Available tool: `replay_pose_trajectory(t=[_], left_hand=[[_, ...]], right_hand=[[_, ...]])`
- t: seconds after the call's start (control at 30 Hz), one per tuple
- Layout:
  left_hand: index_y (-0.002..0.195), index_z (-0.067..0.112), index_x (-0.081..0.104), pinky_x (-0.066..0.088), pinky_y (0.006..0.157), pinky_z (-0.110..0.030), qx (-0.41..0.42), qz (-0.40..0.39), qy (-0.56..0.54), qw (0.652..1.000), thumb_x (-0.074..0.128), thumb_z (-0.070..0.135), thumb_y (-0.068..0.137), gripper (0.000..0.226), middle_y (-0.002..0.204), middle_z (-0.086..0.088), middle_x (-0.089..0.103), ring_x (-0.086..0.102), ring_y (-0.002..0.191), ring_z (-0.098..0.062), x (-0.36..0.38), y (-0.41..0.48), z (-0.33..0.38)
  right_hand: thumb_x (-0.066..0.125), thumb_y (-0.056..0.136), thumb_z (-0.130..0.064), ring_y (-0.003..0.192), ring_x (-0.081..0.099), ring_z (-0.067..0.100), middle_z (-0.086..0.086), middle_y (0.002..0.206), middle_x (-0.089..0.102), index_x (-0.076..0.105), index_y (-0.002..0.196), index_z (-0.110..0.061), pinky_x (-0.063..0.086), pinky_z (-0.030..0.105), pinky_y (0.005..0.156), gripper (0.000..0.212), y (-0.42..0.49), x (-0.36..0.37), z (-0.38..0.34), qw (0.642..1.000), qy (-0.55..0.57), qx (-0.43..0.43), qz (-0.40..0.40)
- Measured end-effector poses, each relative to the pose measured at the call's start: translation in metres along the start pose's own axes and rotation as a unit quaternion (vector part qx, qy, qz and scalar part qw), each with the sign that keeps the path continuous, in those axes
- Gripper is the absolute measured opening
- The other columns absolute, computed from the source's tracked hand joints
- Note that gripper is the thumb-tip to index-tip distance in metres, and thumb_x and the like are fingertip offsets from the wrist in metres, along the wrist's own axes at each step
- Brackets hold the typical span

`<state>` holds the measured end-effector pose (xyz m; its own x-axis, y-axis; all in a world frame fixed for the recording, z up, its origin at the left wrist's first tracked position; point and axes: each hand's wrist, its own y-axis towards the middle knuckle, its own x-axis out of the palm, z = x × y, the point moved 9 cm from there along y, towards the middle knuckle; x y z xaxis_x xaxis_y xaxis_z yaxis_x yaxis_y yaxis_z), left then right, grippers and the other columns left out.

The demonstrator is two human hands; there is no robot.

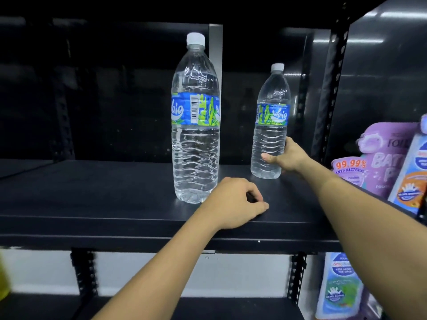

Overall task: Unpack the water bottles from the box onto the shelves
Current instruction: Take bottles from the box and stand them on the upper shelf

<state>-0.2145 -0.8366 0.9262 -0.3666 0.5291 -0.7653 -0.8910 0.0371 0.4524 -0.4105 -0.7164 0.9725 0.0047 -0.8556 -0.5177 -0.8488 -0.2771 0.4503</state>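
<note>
While both bottles stand upright on the black shelf [92, 192], noted left to right: near bottle [195, 144] stands free toward the front. Left hand [233, 202] rests on the shelf just beside it, fingers [253, 189] loosely curled, holding nothing. Far bottle [271, 112] sits deeper; right hand [288, 158] wraps its lower body. Judgement: keep that grip low, base flat, clear of its neighbour. Box not in view.

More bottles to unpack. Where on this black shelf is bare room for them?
The shelf is bare everywhere left of the large bottle. A narrower gap lies between it and the smaller bottle, which the right hand grips. Crowded: the right end by the purple pouches, and the front edge where the left hand rests.
</note>
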Motion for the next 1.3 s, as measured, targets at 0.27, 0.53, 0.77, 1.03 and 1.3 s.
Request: replay_pose_trajectory(t=[0.27, 0.53, 0.77, 1.03, 1.3], left_hand=[[0.094, 0.027, 0.077, 0.051, 0.09, -0.029, 0.003, 0.002, 0.0, 1.0, 0.072, 0.045, 0.088, 0.019, 0.099, 0.014, 0.068, 0.057, 0.101, -0.007, 0.001, 0.001, -0.002], [0.092, 0.029, 0.078, 0.049, 0.09, -0.025, 0.003, -0.006, -0.033, 0.999, 0.078, 0.044, 0.083, 0.018, 0.097, 0.012, 0.071, 0.059, 0.101, -0.007, 0.0, 0.001, -0.003], [0.1, 0.016, 0.079, 0.051, 0.08, -0.016, 0.038, 0.138, -0.172, 0.975, 0.079, 0.017, 0.085, 0.015, 0.096, 0.004, 0.076, 0.068, 0.081, -0.004, -0.038, -0.018, 0.014], [0.108, 0.022, 0.074, 0.053, 0.074, -0.022, 0.105, 0.353, -0.067, 0.927, 0.076, 0.02, 0.084, 0.024, 0.093, 0.011, 0.07, 0.066, 0.082, -0.008, -0.124, -0.061, -0.001], [0.13, 0.03, 0.05, 0.054, 0.08, -0.023, -0.018, 0.372, -0.128, 0.919, 0.082, 0.036, 0.081, 0.059, 0.124, 0.012, 0.053, 0.059, 0.097, -0.003, -0.139, -0.064, -0.063]], right_hand=[[0.091, 0.075, -0.032, 0.12, 0.065, 0.022, -0.006, 0.126, 0.07, 0.053, 0.127, -0.03, 0.049, 0.046, 0.11, 0.065, 0.011, 0.006, 0.014, 0.999, 0.024, 0.025, 0.03], [0.085, 0.08, -0.047, 0.14, 0.051, 0.03, 0.01, 0.151, 0.055, 0.032, 0.157, -0.011, 0.04, 0.038, 0.114, 0.101, -0.012, -0.006, 0.008, 0.997, -0.03, 0.04, 0.065], [0.085, 0.083, -0.036, 0.128, 0.059, 0.026, 0.009, 0.141, 0.06, 0.049, 0.146, -0.011, 0.042, 0.032, 0.105, 0.077, -0.077, -0.028, -0.038, 0.993, -0.049, -0.042, 0.101], [0.079, 0.088, -0.033, 0.107, 0.061, 0.014, -0.002, 0.125, 0.063, 0.059, 0.135, -0.015, 0.038, 0.017, 0.086, 0.054, -0.138, 0.034, -0.105, 0.986, -0.018, -0.15, 0.063], [0.066, 0.095, -0.048, 0.086, 0.067, 0.006, -0.005, 0.123, 0.065, 0.054, 0.134, -0.019, 0.05, 0.02, 0.077, 0.05, -0.139, 0.08, -0.133, 0.982, 0.116, -0.128, 0.079]])
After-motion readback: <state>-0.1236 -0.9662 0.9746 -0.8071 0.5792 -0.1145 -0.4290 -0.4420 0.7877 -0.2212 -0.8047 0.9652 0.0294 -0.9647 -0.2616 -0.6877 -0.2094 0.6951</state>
